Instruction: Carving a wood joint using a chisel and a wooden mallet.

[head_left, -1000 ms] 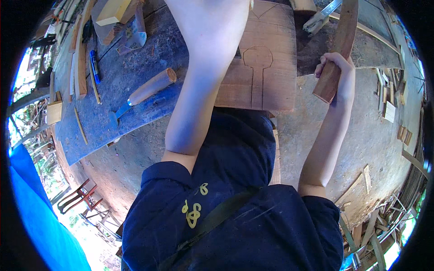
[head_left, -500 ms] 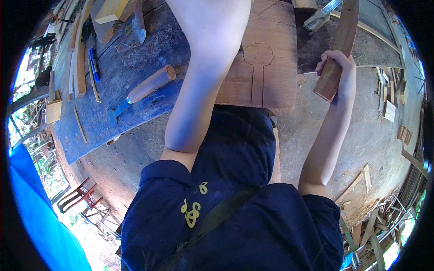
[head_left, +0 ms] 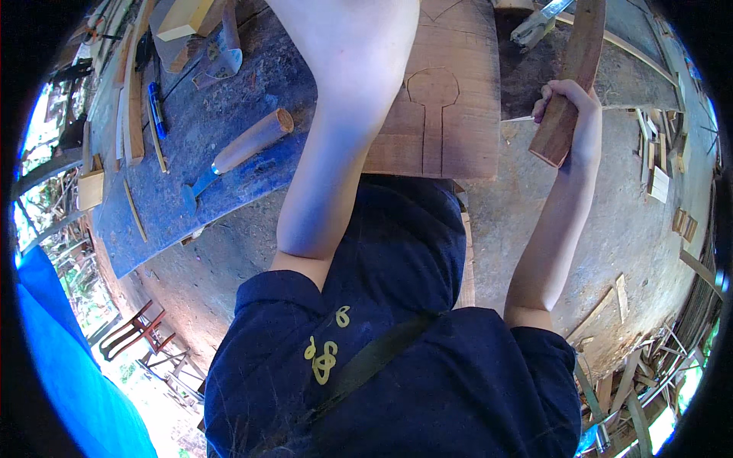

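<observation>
My left hand [head_left: 355,34] reaches over a flat wooden board [head_left: 473,130], and its fingers are cut off by the top edge, so what they do is hidden. Cut or drawn on the board is a keyhole-like outline, a rounded head above a straight stem. My right hand [head_left: 576,99] is wrapped round a thick brown wooden bar [head_left: 584,49], held at a slant to the right of the board. To the left of my left forearm lies a chisel [head_left: 244,149] with a round wooden handle and a flat metal blade.
On the dark workbench [head_left: 259,179] at left lie a blue pen [head_left: 156,111], thin sticks and pale wood blocks [head_left: 183,19]. A metal-ended tool [head_left: 538,27] rests at the far right. Wood offcuts [head_left: 658,183] are on the floor; a wooden chair [head_left: 136,332] stands lower left.
My left hand and wrist have shifted slightly left, covering a small dark piece seen beside the wrist before. My right hand keeps its grip on the bar, almost unmoved.
</observation>
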The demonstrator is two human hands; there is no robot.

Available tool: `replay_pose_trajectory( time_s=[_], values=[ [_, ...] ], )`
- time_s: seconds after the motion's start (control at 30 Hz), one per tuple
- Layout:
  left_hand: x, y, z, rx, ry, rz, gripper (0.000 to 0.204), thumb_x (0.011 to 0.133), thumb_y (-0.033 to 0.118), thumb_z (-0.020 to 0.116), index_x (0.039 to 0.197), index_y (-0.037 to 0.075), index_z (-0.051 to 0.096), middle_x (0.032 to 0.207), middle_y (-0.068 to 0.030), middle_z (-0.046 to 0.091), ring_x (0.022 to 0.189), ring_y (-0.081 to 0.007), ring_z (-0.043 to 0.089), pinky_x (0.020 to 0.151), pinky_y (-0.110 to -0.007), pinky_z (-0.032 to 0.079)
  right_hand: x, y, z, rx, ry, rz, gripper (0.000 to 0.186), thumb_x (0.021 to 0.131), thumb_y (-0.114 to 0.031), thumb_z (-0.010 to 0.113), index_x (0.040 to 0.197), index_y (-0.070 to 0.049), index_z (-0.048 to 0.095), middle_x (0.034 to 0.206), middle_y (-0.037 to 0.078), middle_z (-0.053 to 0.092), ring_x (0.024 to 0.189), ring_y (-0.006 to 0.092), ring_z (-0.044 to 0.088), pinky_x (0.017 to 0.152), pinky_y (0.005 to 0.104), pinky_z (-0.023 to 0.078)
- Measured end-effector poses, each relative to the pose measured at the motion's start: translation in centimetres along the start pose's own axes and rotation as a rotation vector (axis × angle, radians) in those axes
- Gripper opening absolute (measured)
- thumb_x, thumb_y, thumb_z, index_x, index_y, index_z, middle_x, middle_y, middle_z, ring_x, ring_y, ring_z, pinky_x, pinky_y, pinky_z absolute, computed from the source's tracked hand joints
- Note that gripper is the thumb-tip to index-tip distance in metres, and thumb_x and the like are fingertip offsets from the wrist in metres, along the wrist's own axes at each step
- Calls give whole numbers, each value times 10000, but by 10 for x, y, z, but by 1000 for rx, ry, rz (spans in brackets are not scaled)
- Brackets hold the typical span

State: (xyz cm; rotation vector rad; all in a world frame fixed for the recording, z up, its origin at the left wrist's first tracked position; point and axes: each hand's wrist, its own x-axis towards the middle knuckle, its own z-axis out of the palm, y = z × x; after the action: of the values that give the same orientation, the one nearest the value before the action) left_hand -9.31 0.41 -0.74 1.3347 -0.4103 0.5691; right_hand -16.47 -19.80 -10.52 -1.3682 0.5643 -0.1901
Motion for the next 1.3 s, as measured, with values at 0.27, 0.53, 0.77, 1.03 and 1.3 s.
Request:
replay_pose_trajectory(
  time_s=[0.27,0.53,0.77,1.03,1.3],
  values=[
    [1,-1,-5,7,-33,1,282,955,255,655,780,80,519,514,46,433,394,-21,384,359,-196,289,2,3,-3,8,-5,-11,171,833,-94,599,955,-14,510,712,82,590,552,194,588,524,318,486],
    [0,-9,-4,-25,-8,77,282,955,240,653,769,75,521,512,44,436,394,-21,384,357,-195,292,0,0,-1,10,-4,-7,157,832,-99,595,945,-17,524,714,82,589,558,196,591,531,319,483],
    [-1,3,1,53,23,-80,279,962,241,644,767,77,530,505,46,430,392,-20,377,357,-197,282,0,1,-3,-5,5,2,159,830,-100,594,948,-19,523,718,83,589,561,199,590,535,318,476],
    [2,-13,-3,-17,-45,135,259,971,233,627,774,90,541,497,49,425,388,-21,368,361,-202,284,1,0,-2,-6,-6,-8,160,831,-94,591,951,-19,516,721,84,590,567,199,589,544,314,483],
    [-2,0,1,25,0,-23,266,967,238,635,771,86,539,505,48,424,395,-20,368,363,-207,283,-1,1,-4,-2,5,7,166,831,-98,598,952,-20,515,718,83,591,566,198,595,535,310,488]
  ],
)
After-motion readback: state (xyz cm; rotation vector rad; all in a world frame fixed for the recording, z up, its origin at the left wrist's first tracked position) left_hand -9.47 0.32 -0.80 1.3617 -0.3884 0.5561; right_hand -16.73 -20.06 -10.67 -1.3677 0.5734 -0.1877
